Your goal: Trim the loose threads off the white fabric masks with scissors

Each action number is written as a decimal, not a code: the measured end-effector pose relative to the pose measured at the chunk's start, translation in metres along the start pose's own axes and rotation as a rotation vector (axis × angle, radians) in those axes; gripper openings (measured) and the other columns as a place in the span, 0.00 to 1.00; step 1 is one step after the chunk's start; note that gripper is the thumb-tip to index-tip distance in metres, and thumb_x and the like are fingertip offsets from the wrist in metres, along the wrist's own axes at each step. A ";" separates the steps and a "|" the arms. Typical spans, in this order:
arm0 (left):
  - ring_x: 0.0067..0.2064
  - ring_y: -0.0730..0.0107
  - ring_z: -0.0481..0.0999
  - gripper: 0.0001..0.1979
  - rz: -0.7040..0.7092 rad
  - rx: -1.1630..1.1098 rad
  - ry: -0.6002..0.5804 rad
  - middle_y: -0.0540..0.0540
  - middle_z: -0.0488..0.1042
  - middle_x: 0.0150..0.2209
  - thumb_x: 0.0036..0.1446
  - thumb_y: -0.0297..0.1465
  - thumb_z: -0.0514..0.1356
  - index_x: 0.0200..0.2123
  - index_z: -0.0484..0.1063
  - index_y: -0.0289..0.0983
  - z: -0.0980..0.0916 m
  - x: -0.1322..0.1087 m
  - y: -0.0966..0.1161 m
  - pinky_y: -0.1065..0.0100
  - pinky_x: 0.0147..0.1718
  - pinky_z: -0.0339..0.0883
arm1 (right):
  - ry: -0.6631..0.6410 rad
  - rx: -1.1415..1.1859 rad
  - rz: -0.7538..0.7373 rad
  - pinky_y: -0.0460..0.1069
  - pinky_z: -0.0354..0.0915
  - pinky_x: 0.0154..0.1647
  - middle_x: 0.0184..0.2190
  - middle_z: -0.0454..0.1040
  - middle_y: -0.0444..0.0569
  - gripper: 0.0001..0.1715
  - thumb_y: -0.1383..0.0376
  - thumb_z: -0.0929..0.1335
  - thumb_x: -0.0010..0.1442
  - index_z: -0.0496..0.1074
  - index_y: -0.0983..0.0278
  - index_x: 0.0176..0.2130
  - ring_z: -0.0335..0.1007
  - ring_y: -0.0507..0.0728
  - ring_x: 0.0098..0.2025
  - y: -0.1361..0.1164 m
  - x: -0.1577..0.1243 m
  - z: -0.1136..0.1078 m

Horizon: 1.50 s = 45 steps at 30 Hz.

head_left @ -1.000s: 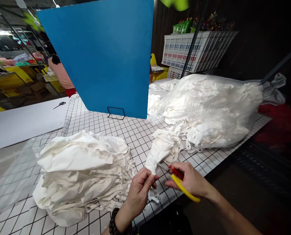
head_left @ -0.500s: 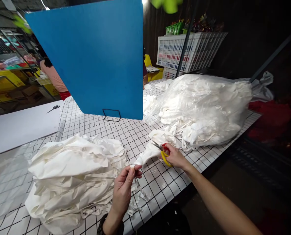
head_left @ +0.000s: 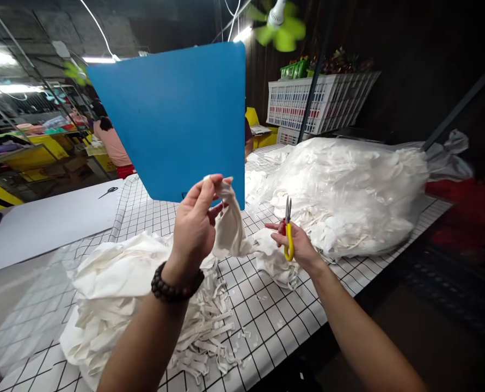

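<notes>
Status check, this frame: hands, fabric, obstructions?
Left hand up, pinching white fabric. Right hand holding scissors, blades pointing forward. Blue panel standing beyond left hand.

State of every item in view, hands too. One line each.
Left grip: raised, pinching white fabric
White fabric: hanging from left grip
Right grip: holding yellow-handled scissors
Yellow-handled scissors: tips up, blades nearly together
Left white pile: heaped, loose
Clear plastic bag: bulging with white material
Blue board: standing on table
Dark scissors: lying flat, blade opening unclear
Green fan: blades blurred, likely spinning
</notes>
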<state>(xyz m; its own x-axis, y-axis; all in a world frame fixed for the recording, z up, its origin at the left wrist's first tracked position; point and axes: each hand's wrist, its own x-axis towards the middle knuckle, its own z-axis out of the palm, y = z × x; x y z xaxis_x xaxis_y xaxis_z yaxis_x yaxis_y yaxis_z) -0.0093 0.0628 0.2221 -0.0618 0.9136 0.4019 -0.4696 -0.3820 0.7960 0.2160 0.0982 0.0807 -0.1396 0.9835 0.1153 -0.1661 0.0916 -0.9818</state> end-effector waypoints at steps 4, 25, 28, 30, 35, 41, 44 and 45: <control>0.38 0.69 0.77 0.10 0.034 -0.084 -0.173 0.48 0.77 0.35 0.66 0.31 0.54 0.38 0.76 0.39 0.027 0.031 0.030 0.71 0.33 0.71 | 0.013 0.101 -0.108 0.47 0.66 0.34 0.47 0.76 0.49 0.18 0.61 0.76 0.48 0.64 0.59 0.32 0.66 0.60 0.55 -0.003 0.015 0.014; 0.28 0.75 0.73 0.07 -0.113 -0.287 -0.170 0.53 0.69 0.26 0.65 0.30 0.54 0.37 0.72 0.39 0.002 0.050 0.025 0.69 0.34 0.72 | -0.148 0.077 -0.038 0.50 0.70 0.34 0.28 0.72 0.42 0.19 0.62 0.78 0.42 0.69 0.64 0.30 0.69 0.52 0.30 0.000 0.017 0.059; 0.31 0.72 0.74 0.05 -0.068 -0.265 -0.096 0.52 0.71 0.27 0.62 0.30 0.57 0.36 0.73 0.38 -0.015 0.051 0.019 0.69 0.35 0.71 | 0.114 0.071 -0.163 0.47 0.67 0.32 0.32 0.71 0.42 0.20 0.60 0.77 0.43 0.66 0.62 0.30 0.66 0.50 0.30 -0.011 0.034 0.034; 0.32 0.74 0.74 0.04 -0.035 -0.238 -0.021 0.50 0.72 0.28 0.59 0.29 0.59 0.34 0.74 0.37 -0.028 0.049 0.014 0.72 0.36 0.70 | 0.263 0.068 -0.247 0.46 0.64 0.30 0.32 0.70 0.40 0.21 0.59 0.77 0.43 0.63 0.61 0.29 0.62 0.49 0.28 -0.021 0.042 0.015; 0.32 0.72 0.70 0.09 -0.046 -0.014 0.055 0.51 0.67 0.25 0.56 0.30 0.56 0.25 0.70 0.36 -0.067 0.007 -0.013 0.71 0.39 0.66 | 0.250 0.015 -0.272 0.48 0.66 0.33 0.35 0.71 0.44 0.19 0.61 0.76 0.44 0.64 0.61 0.28 0.66 0.52 0.31 -0.033 0.008 -0.015; 0.25 0.70 0.62 0.13 -0.420 0.449 -0.152 0.51 0.63 0.20 0.52 0.32 0.60 0.18 0.66 0.35 -0.097 -0.120 -0.073 0.69 0.26 0.55 | -0.488 -0.496 0.281 0.48 0.65 0.31 0.29 0.74 0.45 0.08 0.65 0.73 0.48 0.74 0.61 0.33 0.69 0.56 0.32 0.011 -0.084 -0.034; 0.28 0.68 0.63 0.12 -0.541 0.760 -0.270 0.50 0.64 0.22 0.54 0.32 0.59 0.20 0.64 0.36 -0.095 -0.174 -0.084 0.68 0.29 0.56 | -0.478 -0.507 0.424 0.48 0.66 0.32 0.31 0.76 0.46 0.09 0.64 0.73 0.48 0.74 0.62 0.33 0.71 0.57 0.34 0.032 -0.099 -0.042; 0.30 0.66 0.65 0.12 -0.550 0.863 -0.320 0.49 0.65 0.23 0.54 0.32 0.58 0.20 0.63 0.37 -0.093 -0.186 -0.084 0.67 0.32 0.57 | -0.429 -0.466 0.425 0.49 0.67 0.34 0.34 0.77 0.48 0.11 0.63 0.73 0.48 0.73 0.62 0.35 0.72 0.57 0.35 0.037 -0.097 -0.043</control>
<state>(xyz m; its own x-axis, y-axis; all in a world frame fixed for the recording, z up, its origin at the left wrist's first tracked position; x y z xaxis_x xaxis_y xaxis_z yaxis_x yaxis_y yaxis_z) -0.0403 -0.0624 0.0381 0.2607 0.9592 -0.1091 0.4265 -0.0131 0.9044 0.2650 0.0127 0.0271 -0.4821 0.8108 -0.3321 0.4023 -0.1319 -0.9060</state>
